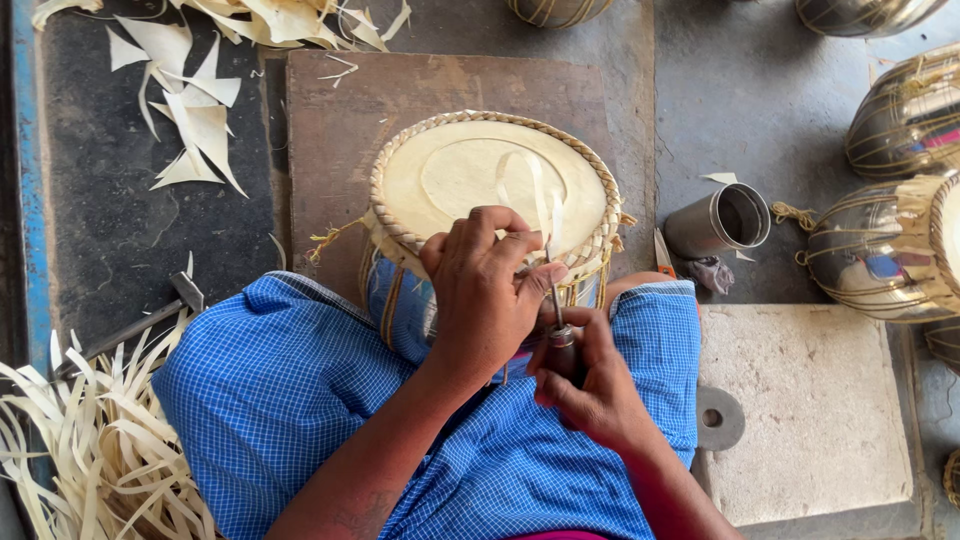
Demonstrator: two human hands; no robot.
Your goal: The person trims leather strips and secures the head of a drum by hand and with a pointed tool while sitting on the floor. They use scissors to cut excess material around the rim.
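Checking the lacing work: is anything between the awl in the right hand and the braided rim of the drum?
Nothing separate shows. The right hand grips the awl, whose tip meets the braided rim at the near edge. The left hand rests there, its fingers pinching the pale strip beside the tip, partly hiding the contact.

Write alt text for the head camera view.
Seen from above, a person's left hand presses on the braided rim of a pale-skinned drum held between their knees, while the right hand holds a thin metal awl against that rim. Pale strips lie at left, a steel cup at right.
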